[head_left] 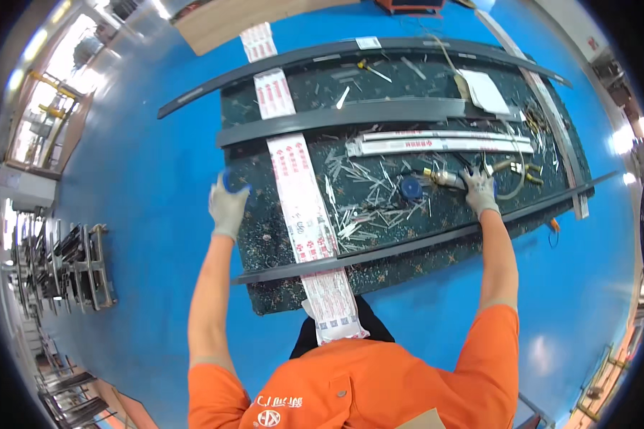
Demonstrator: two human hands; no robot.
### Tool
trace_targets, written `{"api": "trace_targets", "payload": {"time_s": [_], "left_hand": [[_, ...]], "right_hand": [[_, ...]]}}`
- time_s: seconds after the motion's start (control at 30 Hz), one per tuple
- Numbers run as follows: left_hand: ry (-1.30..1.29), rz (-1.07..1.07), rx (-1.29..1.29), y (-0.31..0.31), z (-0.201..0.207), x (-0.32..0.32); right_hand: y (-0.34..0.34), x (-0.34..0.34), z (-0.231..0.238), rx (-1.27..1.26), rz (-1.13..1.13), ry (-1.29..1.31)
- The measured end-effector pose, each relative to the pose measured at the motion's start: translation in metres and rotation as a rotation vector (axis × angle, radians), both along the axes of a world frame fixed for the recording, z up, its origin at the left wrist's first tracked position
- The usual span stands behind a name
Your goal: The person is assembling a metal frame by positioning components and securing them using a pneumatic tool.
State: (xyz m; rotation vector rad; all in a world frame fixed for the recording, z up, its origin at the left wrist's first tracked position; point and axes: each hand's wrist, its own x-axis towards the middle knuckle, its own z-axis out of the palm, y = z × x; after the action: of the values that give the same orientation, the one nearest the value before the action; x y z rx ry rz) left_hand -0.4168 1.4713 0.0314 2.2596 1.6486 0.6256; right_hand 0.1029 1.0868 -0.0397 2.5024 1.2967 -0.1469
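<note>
My left hand (229, 205), in a grey glove with blue on the palm side, hangs beside the left edge of the dark green work table (265, 247). Its thumb and fingers are apart and it holds nothing. My right hand (481, 190), gloved likewise, lies on the table with fingers spread, against the end of a silver power tool (447, 179) with a brass-coloured tip. Whether its fingers touch the tool is hard to make out. Left of the tool sits a round blue object (411, 189). A long dark grey profile (408, 248) crosses the table nearest me.
Farther back lie another grey profile (350, 113), a long dark bar (315, 56) and white wrapped strips (444, 143). A printed white strip (300, 193) runs toward me. Loose white slivers (365, 222) litter the table. A yellow-handled hammer (374, 69) and pliers (531, 174) lie there too.
</note>
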Motion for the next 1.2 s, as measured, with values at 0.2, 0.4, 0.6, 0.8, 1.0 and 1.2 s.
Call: {"api": "trace_targets", "payload": {"time_s": [0.2,0.4,0.6,0.8,1.0,1.2], "left_hand": [[0.606,-0.228,0.153,0.100,-0.001,0.072],[0.866,-0.390,-0.005,0.156,0.003,0.122],[0.837,-0.487,0.174,0.191,-0.009,0.149],[0.694,-0.543,0.338,0.185,-0.018,0.167],[0.818,-0.555,0.376,0.192,-0.050,0.161],[0.589,-0.801,0.135,0.167,0.000,0.086]], "right_hand": [[0.024,-0.070,0.022,0.316,-0.157,-0.043],[0.016,-0.200,0.064,0.568,0.017,0.200],[0.028,-0.232,0.053,0.530,-0.159,0.281],[0.047,-0.217,0.050,0.659,-0.175,0.321],[0.108,-0.212,0.051,0.785,-0.083,0.507],[0.105,-0.223,0.039,0.835,-0.073,0.607]]}}
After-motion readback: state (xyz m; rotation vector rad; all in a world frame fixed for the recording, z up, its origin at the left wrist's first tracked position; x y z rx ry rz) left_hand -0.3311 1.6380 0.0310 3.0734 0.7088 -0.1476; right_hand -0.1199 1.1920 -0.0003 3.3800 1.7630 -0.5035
